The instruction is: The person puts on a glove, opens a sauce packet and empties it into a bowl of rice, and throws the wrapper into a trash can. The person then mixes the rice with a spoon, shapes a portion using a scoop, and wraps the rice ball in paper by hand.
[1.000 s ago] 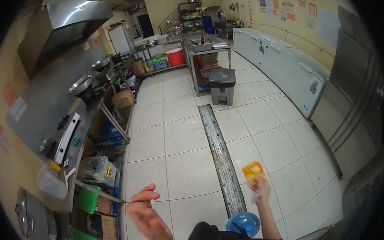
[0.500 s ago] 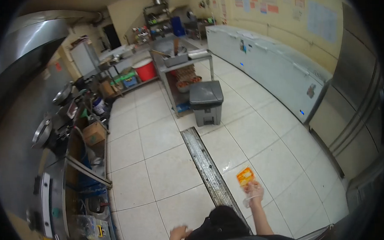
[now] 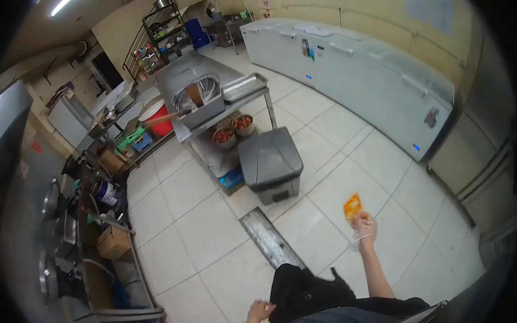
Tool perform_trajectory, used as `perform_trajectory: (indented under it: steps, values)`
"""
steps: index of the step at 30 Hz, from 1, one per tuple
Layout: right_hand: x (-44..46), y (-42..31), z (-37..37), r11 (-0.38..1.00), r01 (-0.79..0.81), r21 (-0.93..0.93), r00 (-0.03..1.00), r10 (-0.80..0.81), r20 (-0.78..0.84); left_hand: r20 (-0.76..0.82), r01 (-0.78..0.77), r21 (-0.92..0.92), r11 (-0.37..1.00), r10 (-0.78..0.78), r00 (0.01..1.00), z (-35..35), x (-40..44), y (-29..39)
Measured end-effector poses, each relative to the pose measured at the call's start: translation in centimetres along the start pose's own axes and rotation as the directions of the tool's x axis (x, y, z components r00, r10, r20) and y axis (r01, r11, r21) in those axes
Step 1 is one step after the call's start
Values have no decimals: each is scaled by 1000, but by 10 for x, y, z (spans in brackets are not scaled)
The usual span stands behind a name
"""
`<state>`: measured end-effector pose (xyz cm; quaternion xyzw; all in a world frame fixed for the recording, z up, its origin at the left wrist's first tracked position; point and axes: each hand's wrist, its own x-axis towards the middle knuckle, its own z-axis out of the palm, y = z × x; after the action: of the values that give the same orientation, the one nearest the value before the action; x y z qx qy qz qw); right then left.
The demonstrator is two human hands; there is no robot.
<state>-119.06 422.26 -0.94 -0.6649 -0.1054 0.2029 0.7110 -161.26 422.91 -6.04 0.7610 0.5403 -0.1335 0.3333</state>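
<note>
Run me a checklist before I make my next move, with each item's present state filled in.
1. Right hand has a grip on the orange packet: ok, held by its near end.
2. Orange packet sealed: cannot tell, too small in view.
3. Left hand free: ok, nothing shows in it.
4. Straight line past the metal drain strip unobstructed: not ok, the grey bin stands just beyond its far end.
5. Grey bin's lid down: ok.
6. Metal drain strip dry: cannot tell, its surface is shiny.
</note>
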Motion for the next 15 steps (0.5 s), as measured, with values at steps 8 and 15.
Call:
perform_trajectory:
  steps: [8,15]
  values:
    - [147,10,203,993,73,-91,995,-67,73,102,147,-286,947,-122,987,-93,220,-72]
    - [203,45,280,994,-106,-21,993,105,-59,-197,-18,-41,999,9,980,-279,323,4]
